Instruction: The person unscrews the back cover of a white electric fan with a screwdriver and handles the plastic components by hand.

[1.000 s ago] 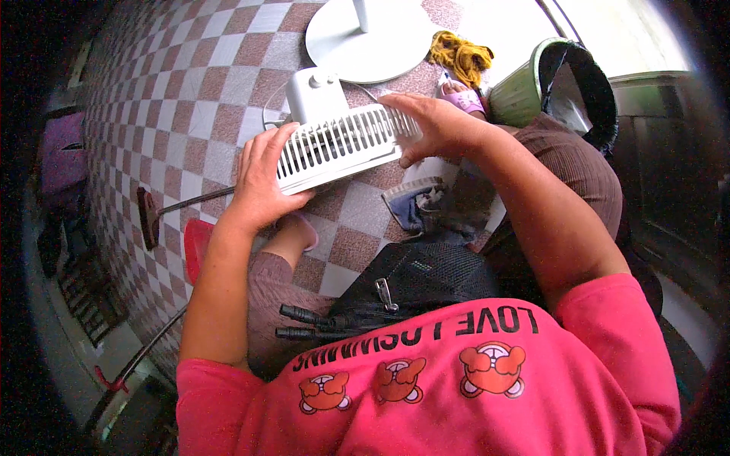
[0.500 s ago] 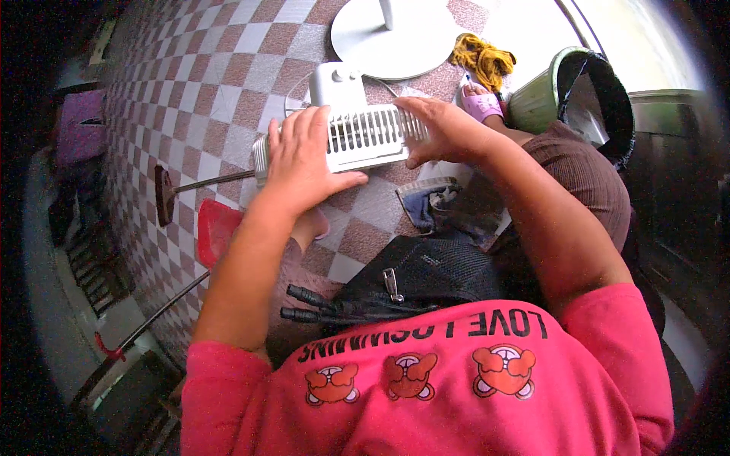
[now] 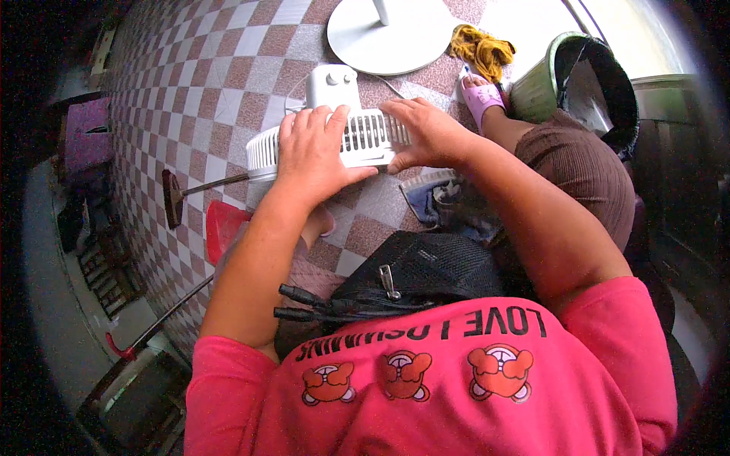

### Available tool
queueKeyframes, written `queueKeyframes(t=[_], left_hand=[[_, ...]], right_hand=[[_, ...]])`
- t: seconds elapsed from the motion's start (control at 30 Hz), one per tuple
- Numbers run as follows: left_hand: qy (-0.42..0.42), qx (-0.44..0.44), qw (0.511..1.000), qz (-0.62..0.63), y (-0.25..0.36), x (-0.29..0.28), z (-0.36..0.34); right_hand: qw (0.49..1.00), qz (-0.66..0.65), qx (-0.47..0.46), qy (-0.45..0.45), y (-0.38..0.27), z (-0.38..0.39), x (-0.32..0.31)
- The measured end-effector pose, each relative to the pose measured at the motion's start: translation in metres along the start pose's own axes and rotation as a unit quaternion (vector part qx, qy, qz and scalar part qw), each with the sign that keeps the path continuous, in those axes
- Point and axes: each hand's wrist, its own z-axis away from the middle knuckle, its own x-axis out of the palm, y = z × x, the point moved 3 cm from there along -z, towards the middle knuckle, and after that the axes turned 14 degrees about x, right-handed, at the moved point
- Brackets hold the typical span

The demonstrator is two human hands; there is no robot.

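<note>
A white fan head with a slotted cage lies sideways in front of me, its motor housing pointing away, with a thin cord beside it. My left hand grips the cage, fingers draped over the top and thumb toward the middle. My right hand holds the cage's right end, thumb low and fingers over the upper edge. A round white stand base with a short pole stands just beyond the housing.
Around me on the checkered floor are a yellow cloth, a green lined bin, a blue cloth item, a broom and a red dustpan. A pink-sandalled foot is at right; a black bag rests against me.
My left hand has shifted right and up onto the cage, baring its left end. The fan head sits slightly more level. My right hand keeps its hold on the right end.
</note>
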Motion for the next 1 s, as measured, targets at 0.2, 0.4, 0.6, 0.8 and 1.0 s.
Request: queueKeyframes(t=[0.2,0.4,0.6,0.8,1.0], left_hand=[[0.016,0.006,1.000,0.000,0.001,0.000,0.005],[0.025,0.002,1.000,-0.003,0.001,0.001,0.008],[0.024,0.010,1.000,-0.001,0.002,-0.003,0.010],[0.045,0.018,0.999,-0.007,0.003,-0.002,0.014],[0.016,0.007,1.000,0.002,0.003,-0.004,0.014]], right_hand=[[1.000,-0.006,-0.021,0.006,0.000,-0.002,0.001],[1.000,0.000,0.016,-0.009,-0.001,0.008,0.008],[0.965,0.104,0.228,-0.080,0.040,0.035,0.010],[0.972,0.032,0.226,-0.063,0.053,0.036,0.027],[0.987,0.000,0.155,0.045,0.049,0.030,0.030]])
